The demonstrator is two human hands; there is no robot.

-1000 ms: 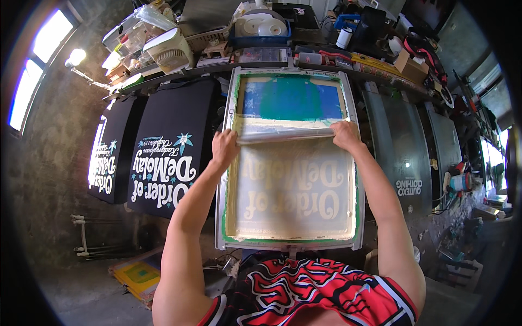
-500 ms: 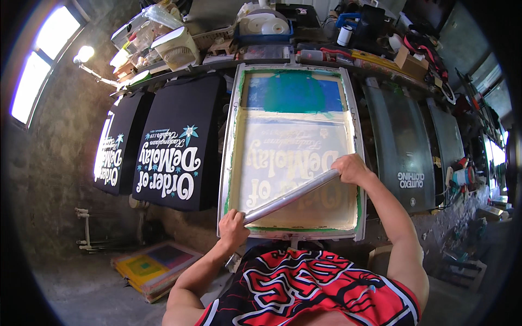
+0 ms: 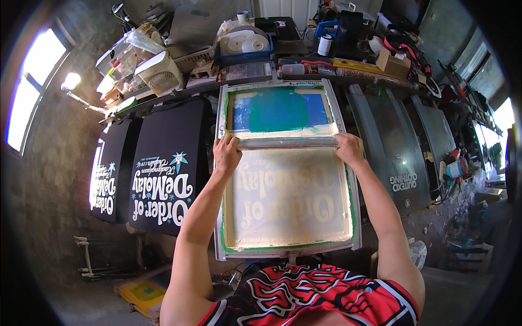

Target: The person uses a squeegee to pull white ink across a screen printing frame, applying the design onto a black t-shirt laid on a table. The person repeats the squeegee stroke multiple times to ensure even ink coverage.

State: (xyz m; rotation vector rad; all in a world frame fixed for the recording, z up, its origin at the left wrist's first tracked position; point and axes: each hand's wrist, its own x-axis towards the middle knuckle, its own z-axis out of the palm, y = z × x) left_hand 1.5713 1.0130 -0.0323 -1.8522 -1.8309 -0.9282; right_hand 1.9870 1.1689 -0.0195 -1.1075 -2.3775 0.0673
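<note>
left hand (image 3: 227,154) clamped on the left end of the metal bar (image 3: 288,143), right hand (image 3: 349,149) clamped on its right end; bar lies straight across the screen frame (image 3: 220,231), just below the blue-green patch (image 3: 278,110), pale lettering (image 3: 288,183) on the near side; black printed fabric (image 3: 171,136) left of the frame, grey board (image 3: 389,141) right

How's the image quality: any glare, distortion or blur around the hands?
Head view: the window at left is blown out white and the lamp glares; head view: straight edges bow, corners go black; head view: left hand, right hand and metal bar show without marked blur, but the mesh looks pale and low in contrast.
</note>
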